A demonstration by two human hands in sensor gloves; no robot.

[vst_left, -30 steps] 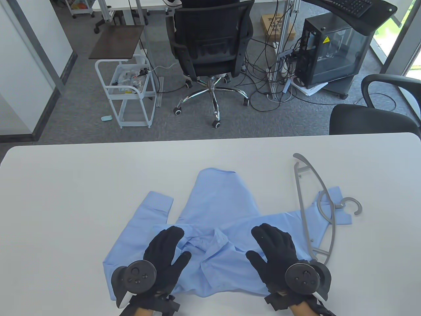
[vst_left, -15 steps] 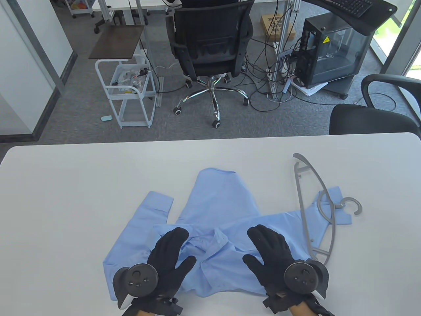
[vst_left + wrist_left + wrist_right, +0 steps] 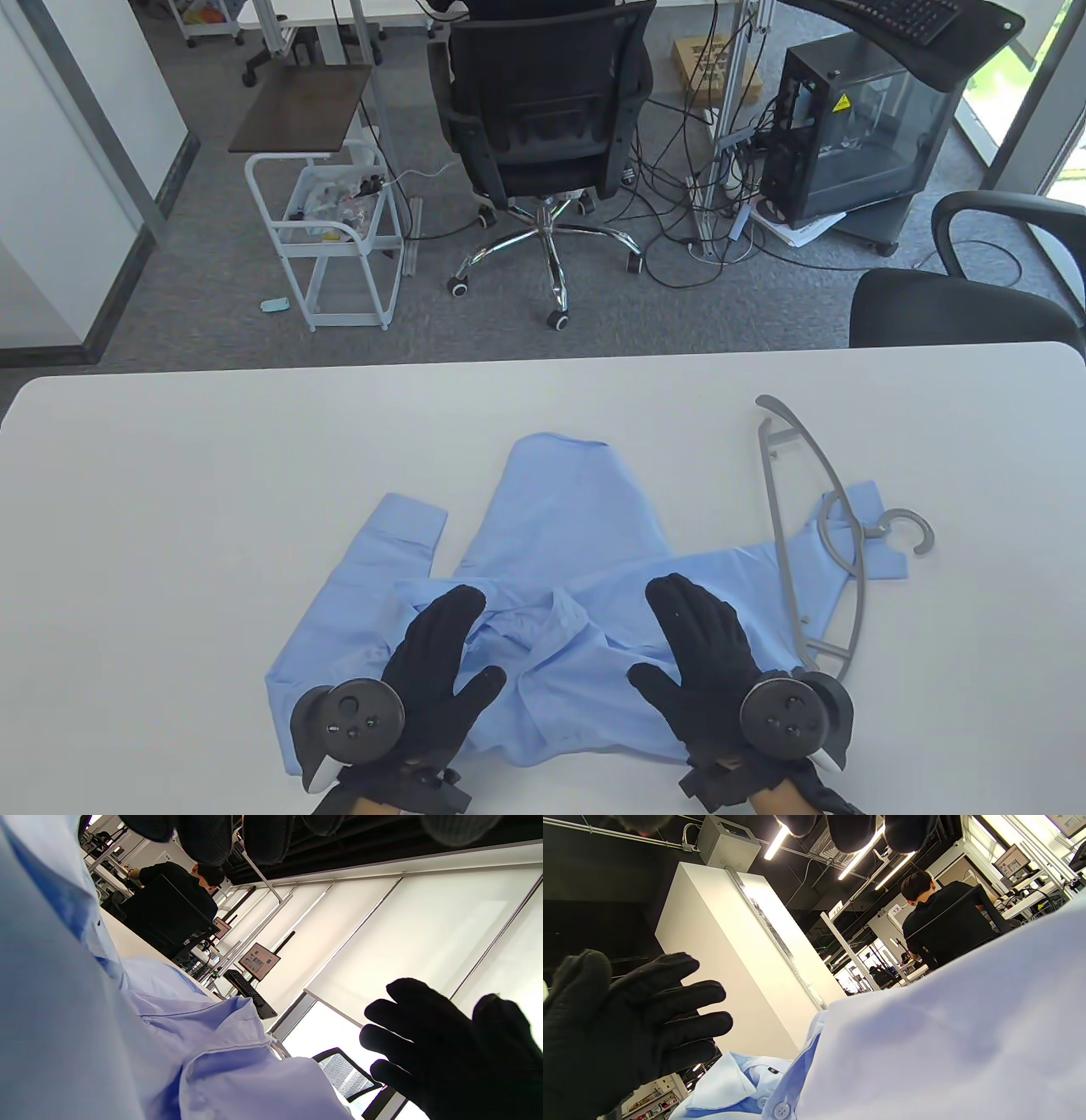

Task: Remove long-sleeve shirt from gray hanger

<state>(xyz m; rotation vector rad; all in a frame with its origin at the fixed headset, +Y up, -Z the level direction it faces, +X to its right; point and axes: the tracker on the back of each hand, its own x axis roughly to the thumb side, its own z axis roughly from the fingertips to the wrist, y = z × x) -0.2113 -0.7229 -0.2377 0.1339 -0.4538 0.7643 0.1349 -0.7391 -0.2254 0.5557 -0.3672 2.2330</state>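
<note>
The long-sleeve shirt [image 3: 568, 543] is plain light blue, with no pattern, and its buttons [image 3: 782, 1109] are pale white. The hanger [image 3: 814, 526] is mid gray throughout, hook included. The surface [image 3: 212, 475] is plain white. The left hand [image 3: 437, 658] and the right hand [image 3: 700, 649] wear black gloves, each with a dark gray-black tracker. Beyond lie gray carpet [image 3: 212, 280], a black mesh office chair [image 3: 543, 102], and a white wire cart [image 3: 335, 246].

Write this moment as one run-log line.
shirt: off hanger, flat on table | hanger: beside, over right sleeve | hands: left, right open above shirt
</note>
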